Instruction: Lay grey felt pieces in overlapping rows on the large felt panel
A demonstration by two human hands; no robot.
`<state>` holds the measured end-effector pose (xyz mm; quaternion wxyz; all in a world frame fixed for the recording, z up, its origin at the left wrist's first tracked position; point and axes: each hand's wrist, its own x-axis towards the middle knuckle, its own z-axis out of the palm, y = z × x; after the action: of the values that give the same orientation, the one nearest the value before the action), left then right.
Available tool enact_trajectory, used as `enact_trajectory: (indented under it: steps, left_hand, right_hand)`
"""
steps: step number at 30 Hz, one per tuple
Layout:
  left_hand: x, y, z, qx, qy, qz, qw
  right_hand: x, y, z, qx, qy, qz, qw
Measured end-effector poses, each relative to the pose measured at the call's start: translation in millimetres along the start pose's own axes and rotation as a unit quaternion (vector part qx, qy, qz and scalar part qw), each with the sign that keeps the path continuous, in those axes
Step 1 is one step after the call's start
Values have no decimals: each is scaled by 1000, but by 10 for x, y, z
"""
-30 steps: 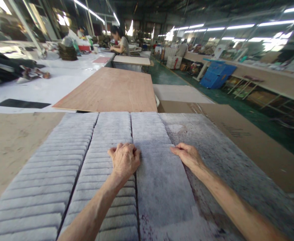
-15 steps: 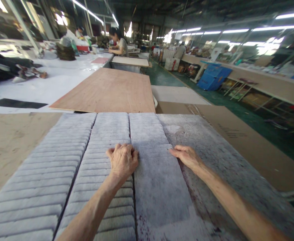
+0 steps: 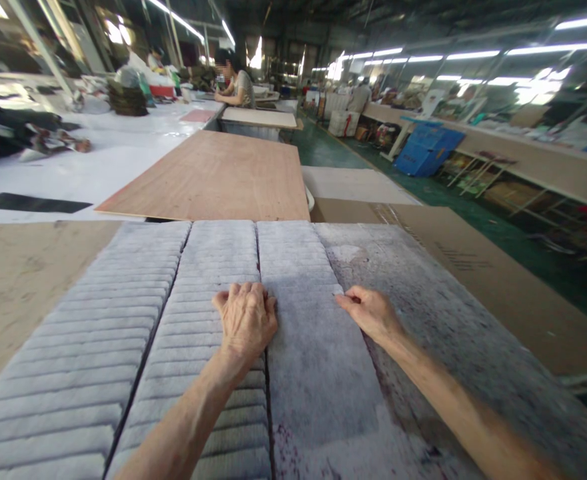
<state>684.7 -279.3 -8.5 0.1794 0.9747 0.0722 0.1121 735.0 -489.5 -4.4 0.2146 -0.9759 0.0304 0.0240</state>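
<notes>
A grey, felt-like fabric piece (image 3: 323, 373) lies flat at the near end of the third column of overlapping strips. My right hand (image 3: 373, 312) pinches its right edge between thumb and fingertips, at the upper corner. At the opposite edge is my left hand (image 3: 247, 317), back upward and fingers curled closed. Its thumb rests against the left edge of the piece, though the fingertips are hidden under the hand. Two more columns of overlapping grey strips, the middle column (image 3: 188, 373) and the left column (image 3: 83, 333), run alongside, with dark gaps between columns.
A plywood sheet (image 3: 223, 177) borders the strips at the far side. Brown cardboard (image 3: 498, 287) lies to the right of the stained grey board (image 3: 453, 347). A person (image 3: 238, 87) sits at a white table (image 3: 123, 153) farther back. A blue crate (image 3: 426, 148) stands across the aisle.
My right hand's fingers have curled in more tightly at the corner of the fabric piece. The left hand has hardly moved, and the view has tilted slightly.
</notes>
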Motion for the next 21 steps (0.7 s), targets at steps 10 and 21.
enact_trajectory:
  steps: [10,21]
  left_hand:
    - [-241,-78,-240,30,41,112,992]
    - [-722,-71,-112,99,-59,227,967]
  right_hand:
    - [-481,-65,-27,-85,141,-240,957]
    - [-735,41,177,-202,53,-380,901]
